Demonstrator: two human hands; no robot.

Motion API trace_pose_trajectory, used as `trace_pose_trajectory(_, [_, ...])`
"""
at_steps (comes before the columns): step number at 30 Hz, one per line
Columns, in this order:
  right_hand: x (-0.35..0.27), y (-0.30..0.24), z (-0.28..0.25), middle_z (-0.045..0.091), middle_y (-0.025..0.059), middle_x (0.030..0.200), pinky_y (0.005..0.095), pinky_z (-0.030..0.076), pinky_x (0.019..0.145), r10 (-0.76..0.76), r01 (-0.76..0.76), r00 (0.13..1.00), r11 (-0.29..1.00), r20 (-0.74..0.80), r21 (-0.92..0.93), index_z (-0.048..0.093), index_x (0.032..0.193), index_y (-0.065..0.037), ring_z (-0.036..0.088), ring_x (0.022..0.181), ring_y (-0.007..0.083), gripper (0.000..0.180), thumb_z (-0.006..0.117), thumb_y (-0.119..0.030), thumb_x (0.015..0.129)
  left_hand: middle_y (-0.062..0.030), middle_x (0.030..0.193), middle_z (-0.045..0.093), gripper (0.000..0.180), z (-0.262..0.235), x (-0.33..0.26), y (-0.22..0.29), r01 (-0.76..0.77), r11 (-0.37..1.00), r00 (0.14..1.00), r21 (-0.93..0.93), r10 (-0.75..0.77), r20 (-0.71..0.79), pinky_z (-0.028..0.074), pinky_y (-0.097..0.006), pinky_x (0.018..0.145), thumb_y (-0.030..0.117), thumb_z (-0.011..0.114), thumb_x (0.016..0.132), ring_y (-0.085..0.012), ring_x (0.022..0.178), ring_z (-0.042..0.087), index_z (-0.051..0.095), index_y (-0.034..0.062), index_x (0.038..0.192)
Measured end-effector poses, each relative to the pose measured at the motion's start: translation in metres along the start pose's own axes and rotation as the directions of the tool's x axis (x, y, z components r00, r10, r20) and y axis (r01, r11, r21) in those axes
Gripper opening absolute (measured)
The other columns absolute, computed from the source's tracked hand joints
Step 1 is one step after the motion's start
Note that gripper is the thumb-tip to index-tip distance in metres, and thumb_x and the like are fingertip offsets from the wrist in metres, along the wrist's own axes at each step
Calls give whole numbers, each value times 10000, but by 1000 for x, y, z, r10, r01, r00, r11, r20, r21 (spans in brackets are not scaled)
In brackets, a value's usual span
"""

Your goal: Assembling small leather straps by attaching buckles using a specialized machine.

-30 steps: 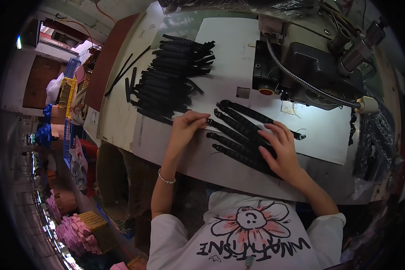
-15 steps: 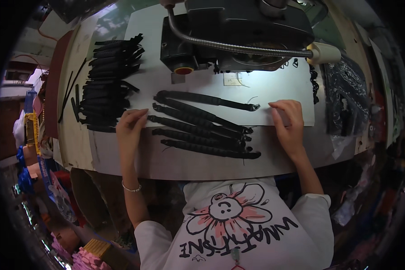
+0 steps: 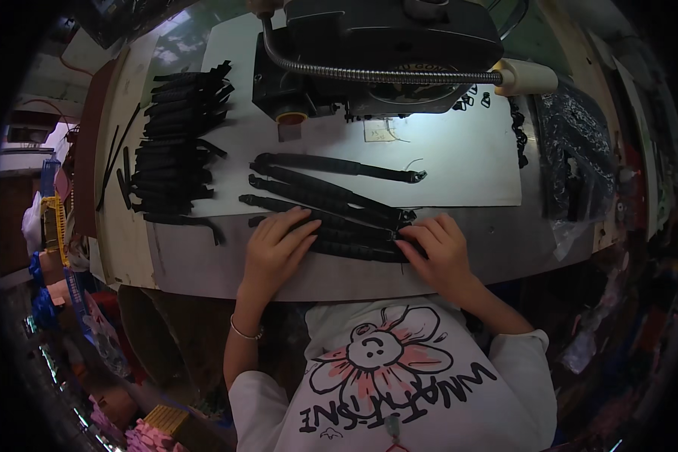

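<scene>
Several padded black straps (image 3: pixel 324 192) lie fanned out side by side in front of me, with the stitched work's ends gathered at the right. My left hand (image 3: pixel 277 245) is over the left part of the nearer straps, fingers and thumb curled about one of them. At their right ends, my right hand (image 3: pixel 438 252) has thumb and fingertips closed on a strap end. The fingers partly hide the nearest straps. Farther back, the topmost strap lies untouched, a loose thread at its right end.
A dark sewing machine head (image 3: pixel 377 68) with a flexible metal lamp neck (image 3: pixel 384 74) overhangs the table's far side. A pile of black straps (image 3: pixel 177 139) is at the left. Small black buckle-like pieces (image 3: pixel 517 135) and a clear plastic bag (image 3: pixel 576 158) lie at the right.
Both hands have come inward from either side and down onto the nearer straps. One strap at the bottom of the left pile now sticks out farther to the right.
</scene>
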State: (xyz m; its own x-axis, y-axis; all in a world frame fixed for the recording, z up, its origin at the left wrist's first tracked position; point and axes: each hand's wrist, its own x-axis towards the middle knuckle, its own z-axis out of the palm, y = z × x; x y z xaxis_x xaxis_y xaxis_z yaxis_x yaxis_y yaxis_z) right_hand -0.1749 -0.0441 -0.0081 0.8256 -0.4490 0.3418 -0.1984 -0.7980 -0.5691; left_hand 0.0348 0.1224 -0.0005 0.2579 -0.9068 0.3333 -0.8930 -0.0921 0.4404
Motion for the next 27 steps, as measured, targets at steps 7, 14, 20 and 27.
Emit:
trace_pose_trajectory(7, [1, -12, 3, 548, 59, 752, 328, 420, 619, 127, -127, 992, 992, 16, 7, 593, 822, -47, 491, 725, 237, 156, 686, -73, 700, -61, 1005, 608, 246, 6, -3, -2, -20, 998, 999, 54, 22, -36, 472, -345, 833, 62, 678, 717, -234, 970, 586, 654, 74, 962])
trace_pose_trajectory(14, [-2, -18, -2, 573, 62, 774, 331, 425, 625, 348, -359, 933, 908, 89, 215, 588, 799, -41, 498, 731, 239, 127, 671, -49, 703, -59, 1002, 612, 268, 10, -9, -2, -22, 998, 998, 67, 26, -65, 484, -341, 856, 47, 681, 707, -228, 957, 595, 655, 86, 971])
trace_pose_trajectory(20, [-11, -17, -2, 554, 54, 846, 337, 388, 727, 321, -319, 946, 947, -52, 37, 591, 791, -60, 472, 828, 245, 81, 644, -48, 730, -64, 997, 614, 279, 13, -9, -2, -25, 998, 997, 54, 29, -75, 490, -340, 848, 39, 683, 702, -231, 950, 598, 657, 85, 977])
trace_pose_trajectory(27, [14, 9, -21, 532, 77, 912, 319, 385, 766, 359, -332, 918, 928, -168, 171, 592, 852, -50, 461, 879, 240, 88, 608, -40, 766, -75, 1073, 596, 366, 4, -8, 2, 30, 995, 999, -94, -32, -28, 448, -388, 903, 156, 741, 660, -274, 1068, 553, 657, 102, 1012])
